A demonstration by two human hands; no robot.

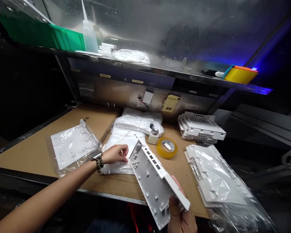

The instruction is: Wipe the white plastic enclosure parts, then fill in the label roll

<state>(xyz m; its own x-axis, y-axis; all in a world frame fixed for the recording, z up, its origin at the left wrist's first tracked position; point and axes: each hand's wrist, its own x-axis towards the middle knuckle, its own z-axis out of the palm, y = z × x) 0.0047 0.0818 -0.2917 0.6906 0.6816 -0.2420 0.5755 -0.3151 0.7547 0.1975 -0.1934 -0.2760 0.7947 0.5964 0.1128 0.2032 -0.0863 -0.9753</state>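
My right hand (183, 216) grips a white plastic housing (157, 181) by its near end, thumb on the inner face. The housing is tilted up, with a row of square cutouts along one edge and small posts inside. Beside its far end is my left hand (116, 154), fingers curled into a pinch above a stack of clear plastic bags (118, 139); whether anything is between the fingertips I cannot make out. To the left lies a bagged white housing (74, 145) on cardboard. Bagged white housings (223, 178) also lie at the right.
A roll of yellow tape (162, 152) and a small pump bottle (153, 136) stand behind the held housing. More white housings (201, 127) are stacked at the back right. The metal shelf (160, 69) above carries a green bin (46, 37), a squeeze bottle (89, 37) and a yellow container (241, 75).
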